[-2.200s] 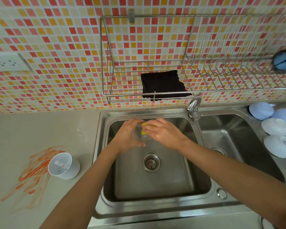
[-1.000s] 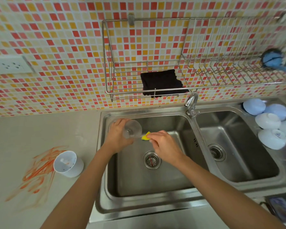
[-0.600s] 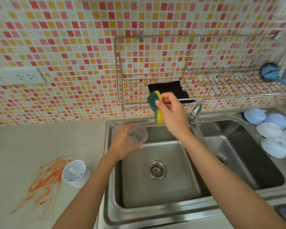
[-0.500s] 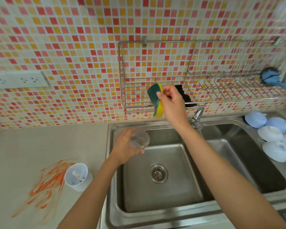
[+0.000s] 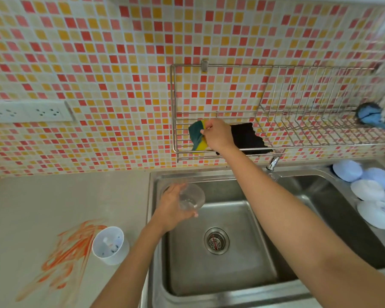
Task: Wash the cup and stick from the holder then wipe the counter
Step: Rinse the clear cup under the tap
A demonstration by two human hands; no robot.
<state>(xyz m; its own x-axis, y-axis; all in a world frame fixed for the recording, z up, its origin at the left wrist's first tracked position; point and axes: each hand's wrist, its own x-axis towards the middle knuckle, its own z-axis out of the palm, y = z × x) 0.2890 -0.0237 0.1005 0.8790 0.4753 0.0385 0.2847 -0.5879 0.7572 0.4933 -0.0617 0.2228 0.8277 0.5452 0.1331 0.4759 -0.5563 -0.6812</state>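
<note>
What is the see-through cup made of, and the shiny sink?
The see-through cup in the left hand looks like clear plastic or glass; the sink shows through it. The shiny grey sink looks like brushed stainless steel, with soft reflections.

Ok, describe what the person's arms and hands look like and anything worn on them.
Both arms are bare as far as the picture shows: no sleeves. The left hand and right hand wear no gloves, and no rings, watch or bracelet show. Fingernails look short and unpainted.
</note>
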